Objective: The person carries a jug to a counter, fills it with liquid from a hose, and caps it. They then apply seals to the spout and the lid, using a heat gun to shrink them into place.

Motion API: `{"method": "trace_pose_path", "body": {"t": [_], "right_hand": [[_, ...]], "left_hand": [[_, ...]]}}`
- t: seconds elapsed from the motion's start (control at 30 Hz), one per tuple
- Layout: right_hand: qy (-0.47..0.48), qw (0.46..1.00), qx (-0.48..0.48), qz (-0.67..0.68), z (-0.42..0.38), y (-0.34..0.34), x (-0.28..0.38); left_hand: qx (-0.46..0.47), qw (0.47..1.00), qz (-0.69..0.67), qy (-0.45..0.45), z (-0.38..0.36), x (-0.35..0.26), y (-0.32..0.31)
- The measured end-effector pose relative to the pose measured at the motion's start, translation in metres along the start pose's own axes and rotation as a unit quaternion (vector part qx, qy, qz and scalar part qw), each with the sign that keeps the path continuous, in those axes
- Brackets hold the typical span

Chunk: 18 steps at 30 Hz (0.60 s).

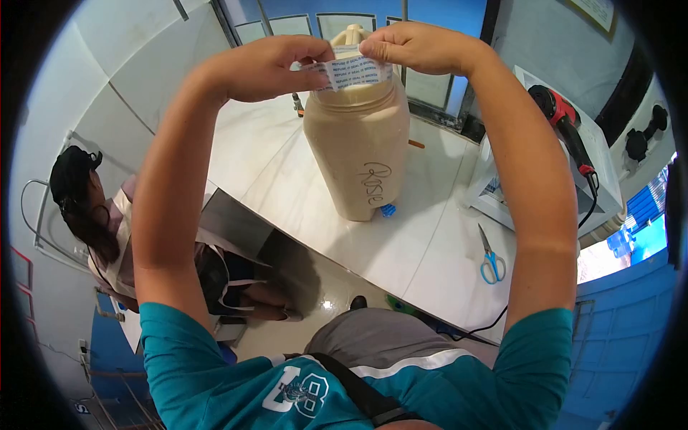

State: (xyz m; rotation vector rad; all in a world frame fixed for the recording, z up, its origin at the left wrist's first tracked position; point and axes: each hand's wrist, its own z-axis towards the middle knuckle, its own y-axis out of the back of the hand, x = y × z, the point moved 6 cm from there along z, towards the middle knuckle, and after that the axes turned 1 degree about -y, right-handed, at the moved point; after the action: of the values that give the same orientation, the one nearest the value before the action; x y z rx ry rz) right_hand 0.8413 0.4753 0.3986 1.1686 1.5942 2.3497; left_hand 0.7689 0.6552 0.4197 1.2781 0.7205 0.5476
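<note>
A large cream plastic jug (pixel 351 150) with a handle on top and handwriting on its side stands upright on the white tiled counter. Around its neck sits a white shrink seal band (pixel 356 72) printed with blue lettering. From the left, my left hand (pixel 279 68) grips the band's edge between thumb and fingers. My right hand (pixel 416 49) pinches the band's upper right side, with the thumb toward me and the other fingers partly hidden. Near the jug's base lies a small crumpled blue piece (pixel 388 211).
Blue-handled scissors (pixel 491 258) lie on the counter (pixel 430 279) at right. A red and black heat gun (pixel 562 122) rests on a white cabinet (pixel 595 168), its cord hanging down. At left, a person in a black cap (pixel 75 168) sits below counter level. Behind the jug is an orange stick (pixel 416 144).
</note>
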Motion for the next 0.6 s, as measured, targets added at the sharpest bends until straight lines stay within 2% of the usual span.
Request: {"method": "trace_pose_path", "body": {"t": [0.13, 0.2, 0.33, 0.4, 0.43, 0.5, 0.53, 0.6], "right_hand": [[0.016, 1.0, 0.002, 0.01, 0.0, -0.002, -0.004], [0.04, 0.998, 0.02, -0.053, -0.007, -0.005, 0.001], [0.041, 0.993, 0.026, -0.11, -0.015, -0.005, 0.009], [0.071, 0.992, 0.008, -0.101, -0.014, -0.005, 0.011], [0.071, 0.992, 0.008, -0.101, -0.014, -0.006, 0.012], [0.089, 0.991, -0.014, -0.101, -0.016, -0.006, 0.018], [0.089, 0.991, -0.014, -0.101, -0.017, -0.008, 0.02], [0.06, 0.991, -0.055, -0.107, -0.018, -0.007, 0.02]], "left_hand": [[-0.017, 0.995, -0.086, -0.053, 0.005, -0.016, -0.005], [0.026, 0.998, -0.052, 0.018, 0.002, -0.015, -0.008], [-0.006, 0.995, -0.099, 0.003, 0.004, -0.002, -0.014], [-0.001, 0.977, -0.212, 0.014, 0.006, 0.001, -0.017], [0.0, 0.977, -0.212, 0.014, 0.005, -0.001, -0.016], [0.009, 0.993, -0.118, 0.023, 0.001, -0.007, -0.013], [0.009, 0.993, -0.118, 0.023, 0.0, -0.005, -0.018], [-0.125, 0.988, 0.038, -0.083, -0.005, -0.013, -0.016]]}}
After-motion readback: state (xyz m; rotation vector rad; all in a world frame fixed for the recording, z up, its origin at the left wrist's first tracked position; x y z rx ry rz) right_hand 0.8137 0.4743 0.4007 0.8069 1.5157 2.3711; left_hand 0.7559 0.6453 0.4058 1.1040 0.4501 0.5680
